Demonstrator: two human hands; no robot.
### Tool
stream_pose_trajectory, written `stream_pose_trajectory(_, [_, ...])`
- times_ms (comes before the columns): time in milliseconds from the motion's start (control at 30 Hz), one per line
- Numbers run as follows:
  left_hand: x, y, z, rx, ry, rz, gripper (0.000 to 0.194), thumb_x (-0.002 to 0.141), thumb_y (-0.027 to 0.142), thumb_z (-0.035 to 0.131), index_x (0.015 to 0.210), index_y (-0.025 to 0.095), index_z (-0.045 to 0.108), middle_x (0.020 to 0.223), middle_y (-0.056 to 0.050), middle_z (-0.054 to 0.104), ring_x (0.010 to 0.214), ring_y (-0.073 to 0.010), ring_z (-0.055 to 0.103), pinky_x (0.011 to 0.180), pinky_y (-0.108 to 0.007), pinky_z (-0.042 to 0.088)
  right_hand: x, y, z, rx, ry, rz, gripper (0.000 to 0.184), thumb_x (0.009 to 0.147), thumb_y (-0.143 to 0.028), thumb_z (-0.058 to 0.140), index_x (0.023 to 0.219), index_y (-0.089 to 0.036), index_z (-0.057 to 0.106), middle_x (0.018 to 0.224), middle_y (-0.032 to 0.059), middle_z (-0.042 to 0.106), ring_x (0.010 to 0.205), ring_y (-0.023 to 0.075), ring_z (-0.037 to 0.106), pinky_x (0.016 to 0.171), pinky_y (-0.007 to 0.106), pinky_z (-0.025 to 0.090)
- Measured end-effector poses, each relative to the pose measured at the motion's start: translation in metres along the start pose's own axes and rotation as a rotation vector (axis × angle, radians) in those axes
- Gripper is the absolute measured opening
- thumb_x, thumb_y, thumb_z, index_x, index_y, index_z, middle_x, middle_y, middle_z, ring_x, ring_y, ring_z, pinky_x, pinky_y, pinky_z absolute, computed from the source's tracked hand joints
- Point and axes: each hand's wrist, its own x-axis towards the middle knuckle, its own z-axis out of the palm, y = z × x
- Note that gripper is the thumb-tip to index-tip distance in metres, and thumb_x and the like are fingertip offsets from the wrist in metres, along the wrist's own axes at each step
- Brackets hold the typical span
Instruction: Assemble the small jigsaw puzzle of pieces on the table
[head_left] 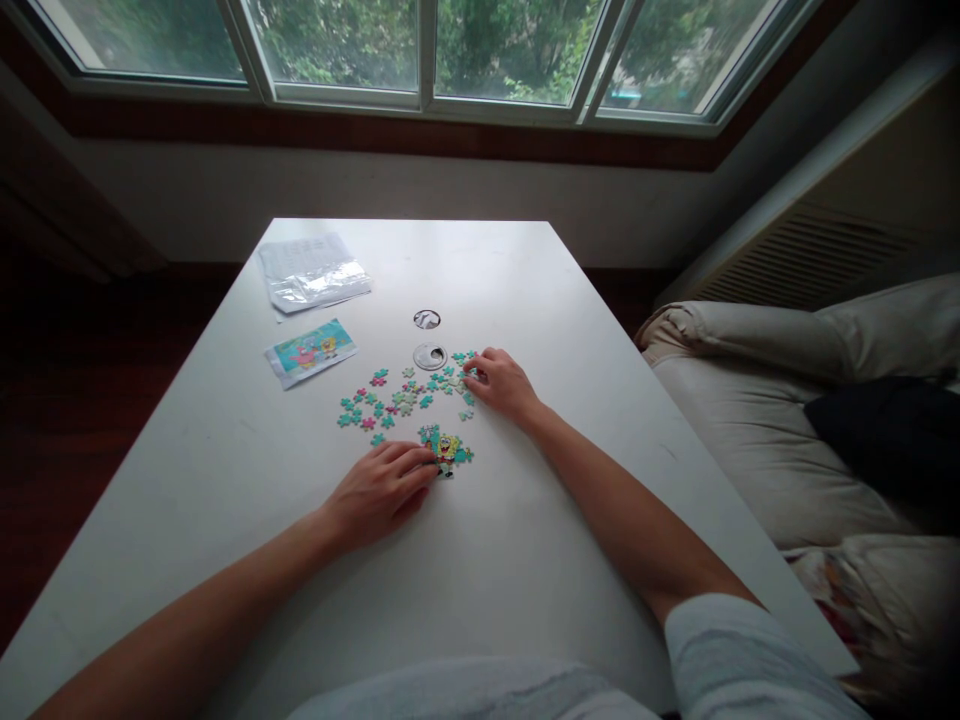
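Observation:
A partly joined jigsaw puzzle with a yellow cartoon figure lies on the white table in front of me. My left hand rests flat, fingers stretched out, their tips touching its left edge. Loose jigsaw pieces in teal, green and pink are spread just beyond it. At the right end of this spread, my right hand has its thumb and fingers curled together over a small piece, which the fingertips mostly hide.
Left of the pieces lies a picture card with cartoon figures. Behind it is a clear plastic bag with paper. Two round objects, a grey-rimmed disc and a smaller one, lie beyond the pieces. A beige sofa stands right of the table.

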Motion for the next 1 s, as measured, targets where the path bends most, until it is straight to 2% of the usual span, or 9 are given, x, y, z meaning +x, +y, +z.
stream_pose_trajectory(200, [0.000,0.000,0.001,-0.002,-0.013,0.001,0.026,0.098,0.020,0.050,0.121,0.020,0.063,0.130,-0.009,0.065,0.123,-0.0249,0.057,0.105,-0.043,0.048,0.000,-0.010,-0.001,-0.066,-0.013,0.029,0.011,0.093,-0.026,0.062,0.099,-0.024,0.071,0.099,0.0050,0.065,0.095,0.0205,0.056,0.085,0.031,0.043])
stream_pose_trajectory(433, [0.000,-0.001,-0.001,-0.005,-0.021,0.010,0.028,0.099,0.020,0.048,0.123,0.020,0.062,0.131,-0.010,0.064,0.123,-0.0255,0.056,0.105,-0.044,0.048,0.000,-0.007,-0.007,-0.117,-0.016,0.002,0.014,0.097,-0.027,0.057,0.098,-0.024,0.071,0.098,0.0060,0.065,0.094,0.0205,0.057,0.082,0.030,0.043])
stream_pose_trajectory(1000, [0.000,0.000,-0.002,-0.001,-0.023,0.002,0.027,0.099,0.021,0.050,0.124,0.020,0.061,0.132,-0.010,0.064,0.124,-0.0253,0.056,0.106,-0.043,0.047,-0.002,-0.017,-0.008,-0.177,-0.066,-0.029,0.013,0.095,-0.032,0.063,0.101,-0.024,0.071,0.102,0.0056,0.067,0.100,0.0210,0.058,0.083,0.031,0.045])
